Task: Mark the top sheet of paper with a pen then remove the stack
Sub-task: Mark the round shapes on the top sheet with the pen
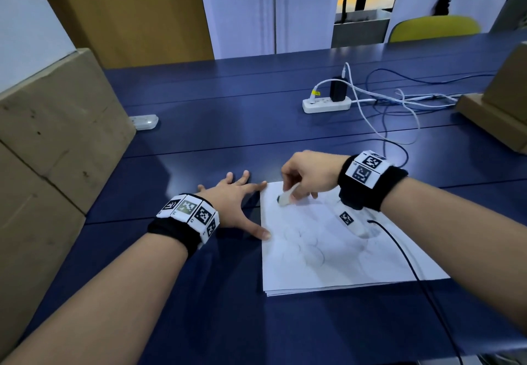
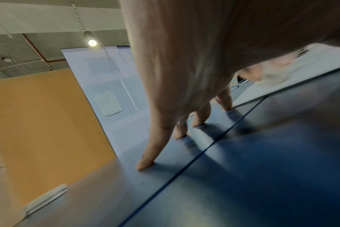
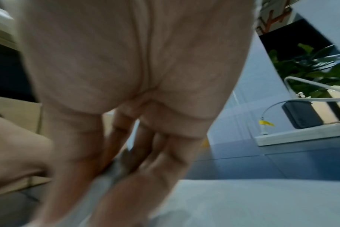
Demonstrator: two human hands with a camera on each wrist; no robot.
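My right grip (image 1: 306, 176) pinches the white, dark-tipped pen (image 1: 286, 197) over the far-left corner of the thin white paper stack (image 1: 336, 250) lying long-axis away from me on the blue bench (image 1: 228, 113), my left grip (image 1: 236, 205) splayed flat (holding nothing) just beside its left edge

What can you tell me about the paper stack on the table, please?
The paper stack is a thin pile of white sheets lying flat on the blue table, edges slightly fanned at the near corner. The top sheet bears faint looping lines. The left hand lies spread beside it, its thumb and a fingertip at the left edge. The right hand holds a pen at the far left corner, and a black cable crosses its right side.
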